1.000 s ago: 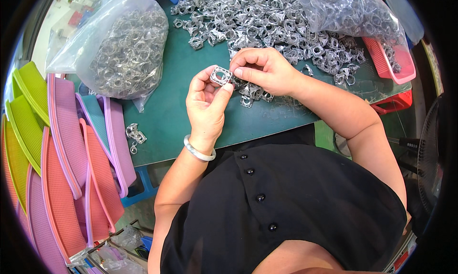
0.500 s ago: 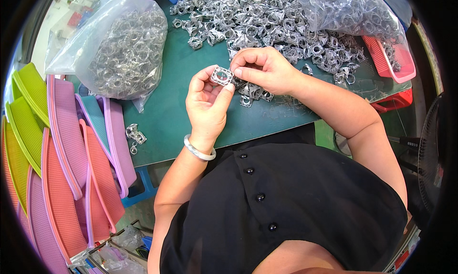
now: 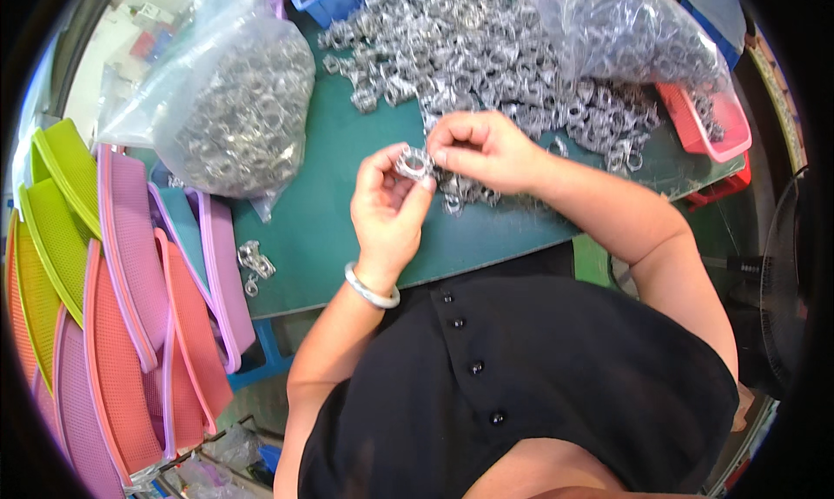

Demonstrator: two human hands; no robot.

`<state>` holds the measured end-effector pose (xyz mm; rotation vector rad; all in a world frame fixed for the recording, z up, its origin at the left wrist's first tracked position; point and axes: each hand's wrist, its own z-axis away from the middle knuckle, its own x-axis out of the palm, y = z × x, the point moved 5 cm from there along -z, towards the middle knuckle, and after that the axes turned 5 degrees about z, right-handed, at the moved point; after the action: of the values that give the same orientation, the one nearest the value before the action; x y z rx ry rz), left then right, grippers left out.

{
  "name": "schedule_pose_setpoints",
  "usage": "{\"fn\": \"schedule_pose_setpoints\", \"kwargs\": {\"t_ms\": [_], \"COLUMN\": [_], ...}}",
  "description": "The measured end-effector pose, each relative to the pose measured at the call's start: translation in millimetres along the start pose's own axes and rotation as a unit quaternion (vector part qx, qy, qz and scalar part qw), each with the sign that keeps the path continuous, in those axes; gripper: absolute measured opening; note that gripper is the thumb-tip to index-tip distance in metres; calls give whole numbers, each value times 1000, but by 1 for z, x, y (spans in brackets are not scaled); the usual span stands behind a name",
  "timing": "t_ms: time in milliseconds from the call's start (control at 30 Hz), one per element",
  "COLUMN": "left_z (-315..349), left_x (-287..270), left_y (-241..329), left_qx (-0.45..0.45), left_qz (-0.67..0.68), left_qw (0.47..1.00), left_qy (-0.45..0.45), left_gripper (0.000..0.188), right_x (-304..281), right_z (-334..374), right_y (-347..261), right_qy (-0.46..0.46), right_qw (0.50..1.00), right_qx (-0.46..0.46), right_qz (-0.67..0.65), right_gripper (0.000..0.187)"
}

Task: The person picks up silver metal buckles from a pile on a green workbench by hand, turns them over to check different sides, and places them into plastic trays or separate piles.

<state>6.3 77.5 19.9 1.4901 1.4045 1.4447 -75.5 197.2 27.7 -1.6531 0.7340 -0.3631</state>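
Observation:
Between the thumb and fingers of my left hand (image 3: 388,208) is a small silver metal casting (image 3: 414,162) with a round hole through it. My right hand (image 3: 491,152) is pinched at the casting's right edge; whether its fingertips hold a small piece of their own I cannot make out. Beneath and just beyond my right hand lie a few more castings (image 3: 465,191) on the green table (image 3: 347,247). A large heap of the same silver castings (image 3: 486,47) spreads over the far side.
A clear plastic bag of castings (image 3: 243,117) stands at the left, another bag (image 3: 643,39) at the far right over a pink basket (image 3: 725,138). Coloured plastic baskets (image 3: 130,256) are stacked on the left. A blue bin (image 3: 343,2) sits at the back; a fan (image 3: 782,282) stands right.
The casting in my left hand has been turned, showing its round hole at a different angle. The whole view has shifted slightly, with both hands still close together.

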Motion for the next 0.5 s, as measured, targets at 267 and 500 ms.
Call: {"fn": "schedule_pose_setpoints", "kwargs": {"t_ms": [267, 500], "left_z": [-2, -3], "left_x": [-5, -27], "left_y": [-8, 56], "left_qx": [-52, 23], "left_qz": [25, 190], "left_qw": [997, 981], "left_qy": [-54, -5], "left_gripper": [41, 38], "right_x": [11, -17], "right_z": [-5, -72], "right_y": [3, -4], "right_qy": [-66, -88], "right_qw": [993, 976], "right_qx": [23, 198], "right_qz": [-96, 17], "right_gripper": [32, 23]}}
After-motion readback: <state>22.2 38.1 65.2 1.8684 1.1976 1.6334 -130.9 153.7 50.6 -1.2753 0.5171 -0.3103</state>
